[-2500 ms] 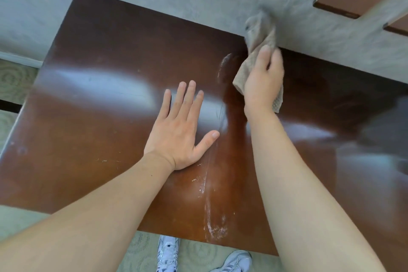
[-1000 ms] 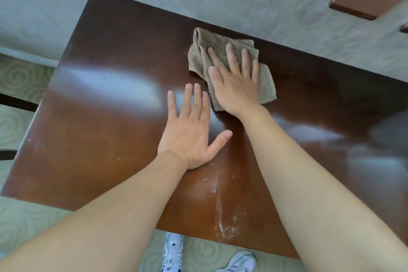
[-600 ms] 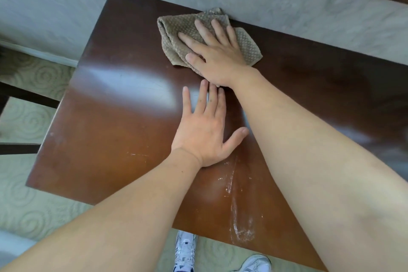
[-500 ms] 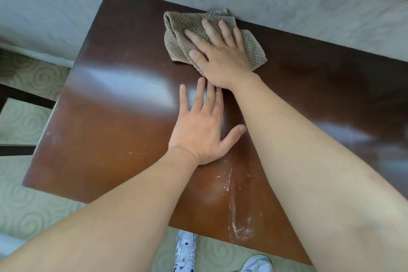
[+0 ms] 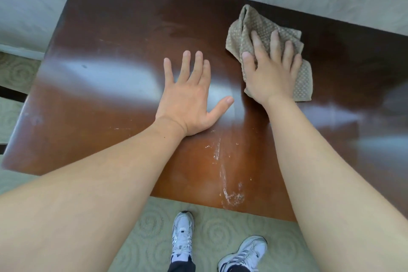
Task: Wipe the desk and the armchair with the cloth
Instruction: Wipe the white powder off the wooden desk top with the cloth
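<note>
I press the cloth [image 5: 262, 35] flat under my right hand [image 5: 272, 77], fingers spread, at the tabletop's [image 5: 123, 35] far side, left hand [image 5: 191, 99] splayed beside it to brace me

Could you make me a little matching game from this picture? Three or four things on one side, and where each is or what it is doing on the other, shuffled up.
Things:
1. cloth
2. left hand
3. white streak
4. right hand

States:
A. lies on the desk near its front edge
B. rests flat on bare wood, fingers spread
C. bunched on the desk near the wall side
D. presses down on the cloth

Pairs: 1-C, 2-B, 3-A, 4-D
</note>
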The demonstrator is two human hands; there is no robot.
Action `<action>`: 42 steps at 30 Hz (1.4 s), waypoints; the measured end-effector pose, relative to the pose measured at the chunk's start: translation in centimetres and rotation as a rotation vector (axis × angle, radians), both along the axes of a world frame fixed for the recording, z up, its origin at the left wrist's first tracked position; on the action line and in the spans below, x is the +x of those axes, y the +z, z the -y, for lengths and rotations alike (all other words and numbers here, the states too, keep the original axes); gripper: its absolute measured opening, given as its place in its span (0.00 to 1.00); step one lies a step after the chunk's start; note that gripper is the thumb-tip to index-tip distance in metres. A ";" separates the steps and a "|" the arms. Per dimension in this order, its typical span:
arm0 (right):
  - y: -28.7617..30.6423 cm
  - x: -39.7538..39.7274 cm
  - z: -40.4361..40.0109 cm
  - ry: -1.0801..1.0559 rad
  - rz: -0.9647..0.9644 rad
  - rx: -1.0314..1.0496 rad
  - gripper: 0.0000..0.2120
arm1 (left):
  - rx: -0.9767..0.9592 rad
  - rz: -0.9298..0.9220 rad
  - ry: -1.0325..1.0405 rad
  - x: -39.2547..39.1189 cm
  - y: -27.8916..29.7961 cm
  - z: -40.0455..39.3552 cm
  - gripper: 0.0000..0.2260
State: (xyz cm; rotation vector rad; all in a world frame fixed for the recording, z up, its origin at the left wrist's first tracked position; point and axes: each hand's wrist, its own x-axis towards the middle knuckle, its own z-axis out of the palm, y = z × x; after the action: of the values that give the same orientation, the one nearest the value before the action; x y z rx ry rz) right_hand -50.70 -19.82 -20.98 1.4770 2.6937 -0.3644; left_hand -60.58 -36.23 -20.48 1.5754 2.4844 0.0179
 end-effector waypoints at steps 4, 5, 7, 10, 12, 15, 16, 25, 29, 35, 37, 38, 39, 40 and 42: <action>0.1 4.4 3.5 -0.060 0.016 0.012 0.26 | -0.004 -0.025 -0.010 0.0 0.2 0.1 0.46; 0.1 5.5 4.4 -0.068 0.020 0.009 0.26 | -0.006 -0.029 -0.009 0.0 0.2 0.1 0.46; 0.2 7.9 6.2 -0.086 0.025 -0.002 0.26 | -0.010 -0.030 -0.010 0.0 0.2 0.1 0.46; 0.2 11.2 8.5 -0.137 0.030 -0.032 0.26 | -0.001 -0.024 -0.008 0.0 0.2 0.1 0.45; 0.2 13.0 10.4 -0.193 0.025 -0.042 0.26 | 0.005 -0.029 0.001 0.0 0.2 0.1 0.45; 0.1 14.7 13.7 -0.270 0.015 -0.031 0.26 | 0.007 -0.030 0.007 0.1 0.2 0.2 0.44; 0.1 15.0 14.8 -0.288 0.015 -0.020 0.26 | 0.008 -0.028 0.008 0.1 0.2 0.3 0.44; -0.5 11.6 21.0 -0.344 0.031 -0.027 0.28 | 0.021 -0.025 0.015 0.2 0.3 0.4 0.44; -0.7 9.2 21.2 -0.431 0.039 0.011 0.29 | 0.021 -0.021 0.018 0.4 0.4 0.4 0.42; -0.9 6.0 19.3 -0.437 0.038 0.027 0.30 | 0.020 -0.014 0.017 0.3 0.4 0.2 0.39; -0.9 4.8 17.7 -0.412 0.036 0.038 0.30 | 0.014 -0.014 0.021 0.3 0.4 0.1 0.39; -0.8 4.1 16.8 -0.406 0.036 0.045 0.30 | 0.009 -0.013 0.024 0.2 0.5 0.1 0.39; -0.8 3.3 15.7 -0.402 0.038 0.055 0.30 | 0.004 -0.012 0.027 0.2 0.5 0.1 0.39; -0.8 2.5 14.5 -0.400 0.039 0.065 0.30 | 0.001 -0.010 0.029 0.1 0.5 0.0 0.39; -0.8 0.7 11.8 -0.391 0.038 0.078 0.29 | 0.004 0.000 0.031 0.1 0.6 0.0 0.38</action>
State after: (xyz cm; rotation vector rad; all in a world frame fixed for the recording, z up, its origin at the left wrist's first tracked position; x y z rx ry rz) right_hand -50.02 -31.66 -21.81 2.0123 2.4046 -0.2430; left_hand -60.51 -36.23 -19.93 1.5383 2.5099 0.0277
